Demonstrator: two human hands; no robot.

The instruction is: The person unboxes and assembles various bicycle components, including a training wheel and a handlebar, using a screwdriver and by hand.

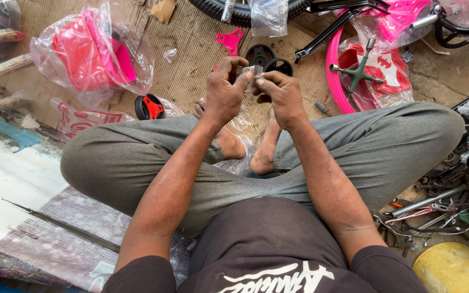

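We are wearing a dark brown short-sleeved T-shirt (267, 244) with white lettering across the chest, grey trousers (386, 146), and going barefoot, forearms bare and dusty.

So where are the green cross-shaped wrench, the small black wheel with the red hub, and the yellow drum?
green cross-shaped wrench (358, 73), head view, on its centre hub.
small black wheel with the red hub (149, 107), head view, on the red hub.
yellow drum (454, 268), head view, on its curved side.
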